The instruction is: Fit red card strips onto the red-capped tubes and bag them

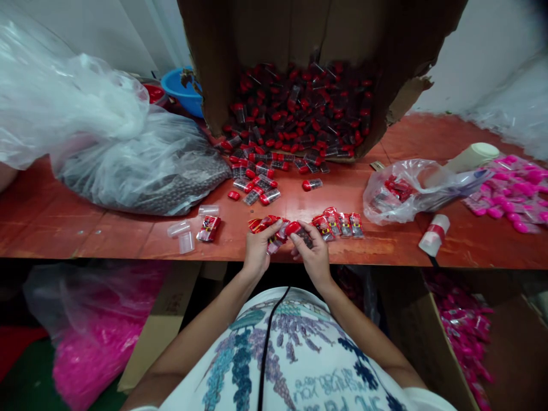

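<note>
My left hand (257, 249) is closed on red printed plastic sleeves (277, 244) just above the table's front edge. Between the fingers of my right hand (315, 251) is a small see-through tube with a red rounded cap (293, 228) and dark contents; its cap end meets the sleeves. Right of my hands, several filled red packets (342, 224) lie in a row. To the left sit a stack of flat red sleeves (209, 228) and a few empty transparent tubes (185, 242). Red-capped tubes (262, 184) are strewn beyond my hands.
A cardboard box (214, 68) on its side spills capped tubes onto the red table (141, 242). Left stands a plastic bag of dark beads (141, 165), with a blue basin (182, 91) behind. Right are a bag of red pieces (391, 194), a roll (434, 235) and pink packets (509, 191).
</note>
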Action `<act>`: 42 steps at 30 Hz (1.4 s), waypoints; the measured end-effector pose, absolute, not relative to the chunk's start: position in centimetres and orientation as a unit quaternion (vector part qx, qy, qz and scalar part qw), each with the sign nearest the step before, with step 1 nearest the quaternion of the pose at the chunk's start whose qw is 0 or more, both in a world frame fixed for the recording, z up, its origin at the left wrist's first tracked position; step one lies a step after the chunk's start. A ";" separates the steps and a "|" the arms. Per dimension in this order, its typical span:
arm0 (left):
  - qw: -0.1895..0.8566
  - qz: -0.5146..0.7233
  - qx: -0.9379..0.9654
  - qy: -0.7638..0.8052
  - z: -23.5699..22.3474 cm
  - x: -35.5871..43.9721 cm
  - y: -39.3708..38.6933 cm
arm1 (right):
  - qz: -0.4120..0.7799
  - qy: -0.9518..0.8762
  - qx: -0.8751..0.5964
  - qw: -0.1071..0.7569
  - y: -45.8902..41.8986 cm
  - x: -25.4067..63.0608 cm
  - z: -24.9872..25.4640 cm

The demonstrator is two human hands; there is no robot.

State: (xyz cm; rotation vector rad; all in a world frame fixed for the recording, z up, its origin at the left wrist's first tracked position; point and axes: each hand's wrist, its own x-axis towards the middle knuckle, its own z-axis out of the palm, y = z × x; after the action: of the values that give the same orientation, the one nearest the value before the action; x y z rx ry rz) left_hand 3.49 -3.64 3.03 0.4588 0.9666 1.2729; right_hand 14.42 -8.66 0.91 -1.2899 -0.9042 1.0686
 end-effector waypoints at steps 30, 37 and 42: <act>0.757 0.476 0.099 0.436 2.4 5.2 -2.5 | 0.323 -0.383 -0.586 0.636 -8.8 15.8 0.8; 0.722 0.498 0.163 0.451 2.9 5.6 -3.3 | 0.405 -0.302 -0.553 0.662 -8.7 16.1 1.2; 0.690 0.518 0.223 0.454 2.8 5.6 -3.4 | 0.450 -0.271 -0.517 0.676 -8.7 16.2 1.4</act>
State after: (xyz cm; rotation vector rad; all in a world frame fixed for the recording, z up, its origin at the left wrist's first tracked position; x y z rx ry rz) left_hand 5.60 -3.42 2.79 0.4979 1.0145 1.1595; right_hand 16.18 -8.74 1.37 -1.1629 -0.6092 1.0111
